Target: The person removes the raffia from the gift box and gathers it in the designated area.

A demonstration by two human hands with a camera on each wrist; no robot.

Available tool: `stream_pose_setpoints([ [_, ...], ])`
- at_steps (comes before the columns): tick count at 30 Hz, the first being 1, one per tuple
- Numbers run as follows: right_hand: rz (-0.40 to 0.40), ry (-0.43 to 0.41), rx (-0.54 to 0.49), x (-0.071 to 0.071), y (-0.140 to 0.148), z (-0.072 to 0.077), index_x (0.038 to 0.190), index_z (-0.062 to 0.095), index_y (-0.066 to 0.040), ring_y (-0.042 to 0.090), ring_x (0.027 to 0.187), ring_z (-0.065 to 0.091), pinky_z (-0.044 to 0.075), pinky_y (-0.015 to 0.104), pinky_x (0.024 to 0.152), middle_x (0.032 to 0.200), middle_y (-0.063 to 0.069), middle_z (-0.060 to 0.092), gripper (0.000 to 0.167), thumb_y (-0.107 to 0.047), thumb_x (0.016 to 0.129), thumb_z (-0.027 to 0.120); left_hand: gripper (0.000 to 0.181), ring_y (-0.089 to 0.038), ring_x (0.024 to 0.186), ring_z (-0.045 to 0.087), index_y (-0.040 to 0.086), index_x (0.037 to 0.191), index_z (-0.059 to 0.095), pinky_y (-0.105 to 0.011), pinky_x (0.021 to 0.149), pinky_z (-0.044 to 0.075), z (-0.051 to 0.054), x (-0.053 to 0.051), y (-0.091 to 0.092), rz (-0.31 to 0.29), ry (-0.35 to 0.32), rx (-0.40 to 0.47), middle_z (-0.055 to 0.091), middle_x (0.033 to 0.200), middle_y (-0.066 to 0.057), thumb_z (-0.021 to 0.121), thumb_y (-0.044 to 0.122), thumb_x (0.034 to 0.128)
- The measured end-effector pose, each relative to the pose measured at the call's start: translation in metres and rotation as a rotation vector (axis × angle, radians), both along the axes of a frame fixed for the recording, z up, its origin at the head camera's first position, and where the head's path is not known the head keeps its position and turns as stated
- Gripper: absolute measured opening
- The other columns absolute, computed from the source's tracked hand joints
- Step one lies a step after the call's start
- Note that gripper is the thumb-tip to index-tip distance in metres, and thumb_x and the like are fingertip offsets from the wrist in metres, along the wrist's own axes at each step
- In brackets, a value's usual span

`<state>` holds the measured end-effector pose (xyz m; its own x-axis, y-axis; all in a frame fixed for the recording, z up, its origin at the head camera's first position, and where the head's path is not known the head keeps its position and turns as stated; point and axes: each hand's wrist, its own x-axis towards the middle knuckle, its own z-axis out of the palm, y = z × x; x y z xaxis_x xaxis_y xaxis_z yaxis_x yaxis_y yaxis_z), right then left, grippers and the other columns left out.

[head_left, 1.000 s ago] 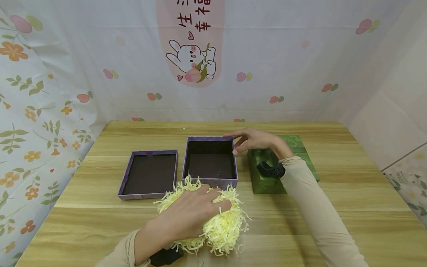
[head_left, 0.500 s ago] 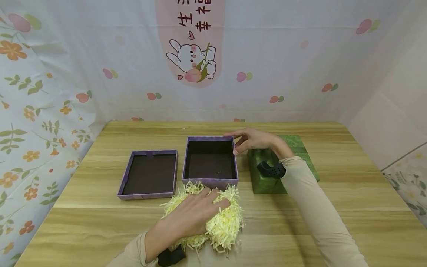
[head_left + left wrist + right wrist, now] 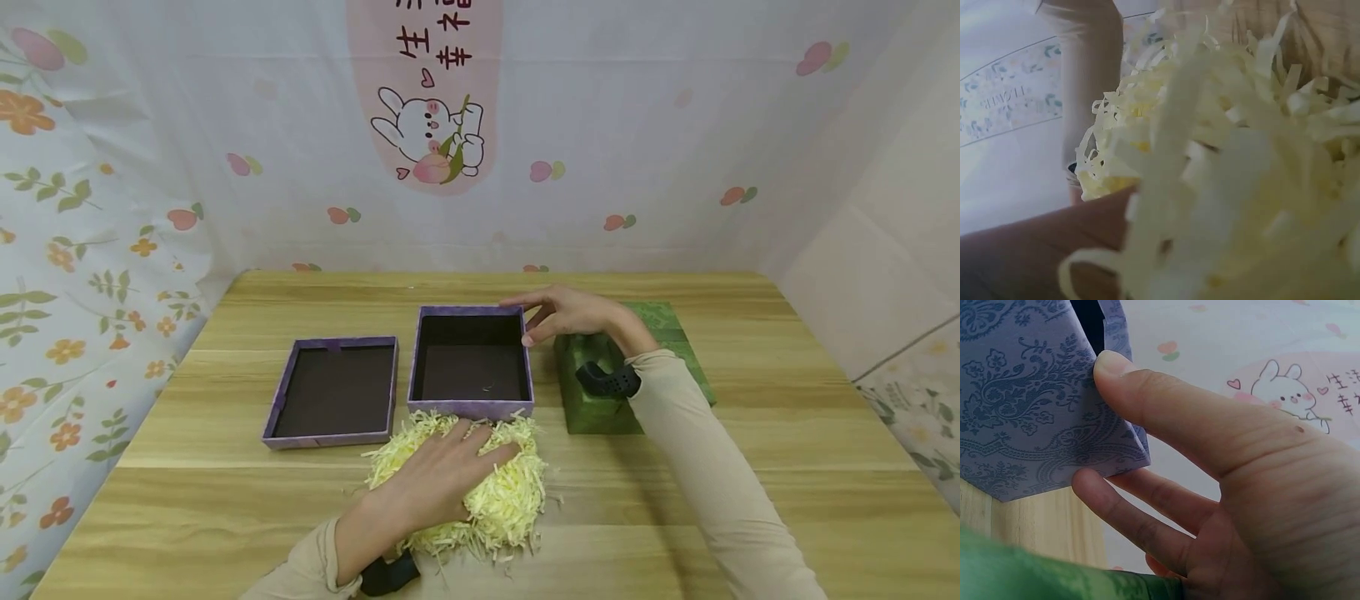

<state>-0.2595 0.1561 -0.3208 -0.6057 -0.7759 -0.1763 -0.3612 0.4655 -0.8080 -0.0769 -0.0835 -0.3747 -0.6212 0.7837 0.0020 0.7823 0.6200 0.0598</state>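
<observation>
A heap of pale yellow shredded paper (image 3: 506, 500) lies on the table in front of the purple box (image 3: 471, 408). My left hand (image 3: 435, 475) grips the heap from above, its fingertips sunk among the strands and partly hidden. In the left wrist view the shredded paper (image 3: 1260, 175) fills most of the picture. At the box's far right corner my right hand (image 3: 573, 315) holds the wall between thumb and fingers. The right wrist view shows the thumb (image 3: 1119, 372) on the box's patterned side (image 3: 1022, 400) near the rim. The box stands uncovered, with one small strand inside.
Left of the box, a shallow purple lid (image 3: 337, 392) lies with its dark inside up. A green box (image 3: 600, 408) stands to the right, under my right wrist. A printed curtain (image 3: 637, 125) hangs behind the wooden table (image 3: 750, 483).
The shredded paper looks lower and flatter, with loose strands spread at its near edge. My left hand has shifted slightly right. My right hand and the boxes have stayed put.
</observation>
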Motion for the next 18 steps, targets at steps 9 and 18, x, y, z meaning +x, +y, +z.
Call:
stream_pose_setpoints([
  [9,-0.009,0.002,0.006,0.000,0.000,0.000,0.142,0.040,-0.010,0.030,0.113,0.053,0.050,0.038,0.083,0.144,0.012,0.037,0.066,-0.017,0.084,0.070,0.106,-0.037,0.127,0.035,0.026,0.147,0.027,-0.053,0.083,0.048,0.007,0.007,0.000,0.017,-0.032,0.026,0.039,0.141,-0.012,0.081,0.048,0.0589],
  [18,0.003,0.005,0.006,0.000,0.002,-0.001,0.143,0.039,-0.008,0.032,0.114,0.052,0.050,0.040,0.084,0.144,0.014,0.035,0.066,-0.018,0.085,0.069,0.101,-0.033,0.129,0.033,0.022,0.147,0.030,-0.054,0.085,0.046,0.034,0.018,-0.007,0.034,-0.021,0.075,0.036,0.144,-0.011,0.073,0.058,0.0625],
])
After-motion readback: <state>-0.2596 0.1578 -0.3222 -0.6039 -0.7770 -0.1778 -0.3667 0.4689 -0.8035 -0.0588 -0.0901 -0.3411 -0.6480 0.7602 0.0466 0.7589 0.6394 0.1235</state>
